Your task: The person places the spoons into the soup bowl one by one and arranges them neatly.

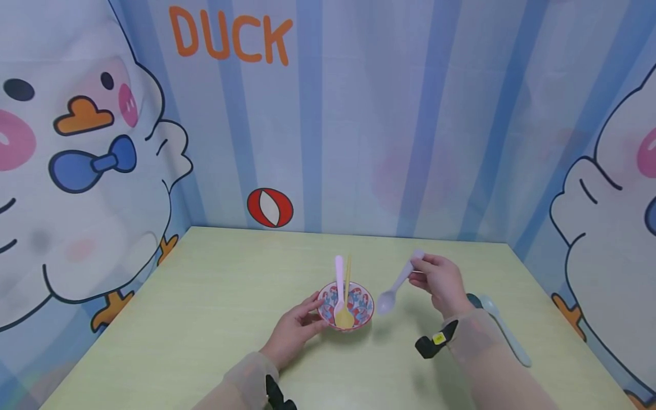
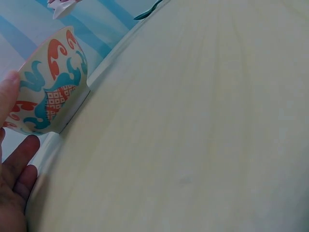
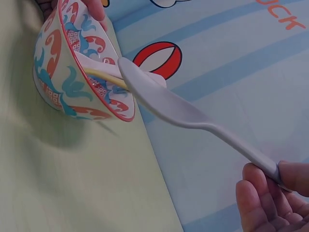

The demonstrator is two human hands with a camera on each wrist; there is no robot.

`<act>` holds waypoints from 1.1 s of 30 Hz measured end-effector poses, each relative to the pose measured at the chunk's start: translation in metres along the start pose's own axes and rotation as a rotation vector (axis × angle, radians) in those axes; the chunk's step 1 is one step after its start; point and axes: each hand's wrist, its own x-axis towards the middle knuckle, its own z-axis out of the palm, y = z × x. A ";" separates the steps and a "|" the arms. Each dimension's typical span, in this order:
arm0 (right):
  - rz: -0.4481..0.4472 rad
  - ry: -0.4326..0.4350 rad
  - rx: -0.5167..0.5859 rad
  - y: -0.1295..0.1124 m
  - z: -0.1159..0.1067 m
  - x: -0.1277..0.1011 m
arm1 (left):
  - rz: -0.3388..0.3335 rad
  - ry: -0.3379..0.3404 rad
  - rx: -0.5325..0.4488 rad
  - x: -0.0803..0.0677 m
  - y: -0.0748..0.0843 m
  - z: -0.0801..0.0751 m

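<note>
A patterned bowl (image 1: 365, 304) with a red rim stands on the table, holding a pink spoon (image 1: 339, 273) and a yellow spoon (image 1: 345, 320), their handles up. My left hand (image 1: 294, 330) grips the bowl's left side; in the left wrist view the thumb lies on the patterned wall (image 2: 58, 92) and other fingers are low by its base. To the right of the bowl, my right hand (image 1: 445, 285) pinches a lavender spoon (image 1: 386, 302) by the end of its handle. This spoon is raised above the table, tilted with its scoop down toward the bowl.
On the table (image 1: 215, 319), right of my right forearm, lie a pale blue spoon (image 1: 507, 333) and a dark green spoon (image 1: 474, 300), partly hidden by the wrist. A blue striped duck backdrop (image 1: 359, 114) rises behind the table and along both sides.
</note>
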 end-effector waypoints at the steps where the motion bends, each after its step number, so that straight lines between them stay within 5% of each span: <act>1: 0.001 -0.005 0.000 0.000 0.003 0.001 | -0.001 0.000 -0.001 0.000 0.000 0.000; 33: -0.002 -0.121 -0.004 0.021 0.064 0.019 | 0.035 -0.004 -0.034 0.003 -0.006 0.000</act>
